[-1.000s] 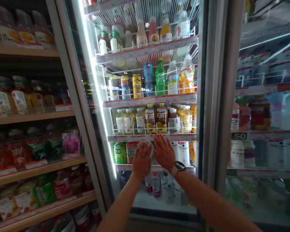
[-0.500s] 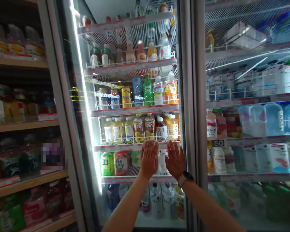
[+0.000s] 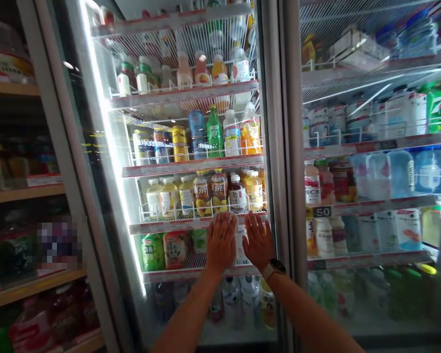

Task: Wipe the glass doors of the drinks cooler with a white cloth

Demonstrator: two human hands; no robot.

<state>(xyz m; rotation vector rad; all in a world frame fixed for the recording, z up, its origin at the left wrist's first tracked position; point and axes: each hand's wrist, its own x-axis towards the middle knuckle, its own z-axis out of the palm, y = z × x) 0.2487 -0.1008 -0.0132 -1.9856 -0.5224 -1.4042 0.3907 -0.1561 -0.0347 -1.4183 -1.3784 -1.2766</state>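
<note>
My left hand (image 3: 220, 242) lies against the glass door (image 3: 132, 274) of a drinks fridge, its fingers together and stretched upward. A white cloth (image 3: 233, 226) shows at its fingertips and right edge, pressed between the hand and the glass; most of it is hidden. Just to the right, my right hand (image 3: 257, 240) rests on the same pane with its fingers apart and nothing in it. That wrist wears a watch (image 3: 276, 267). Behind the glass, at fingertip height, runs a shelf edge (image 3: 169, 227) below bottled teas (image 3: 202, 192).
A metal door frame (image 3: 289, 147) stands right of my hands, with a second fridge section of bottles (image 3: 404, 225) beyond. On the left, open wooden shelves (image 3: 18, 193) hold more drinks. A bright light strip (image 3: 105, 113) runs along the fridge's left side.
The view has shifted, so the fridge sits further left in the picture. Both hands stay on the glass at nearly the same shelf height; the left has moved slightly left against the shelves.
</note>
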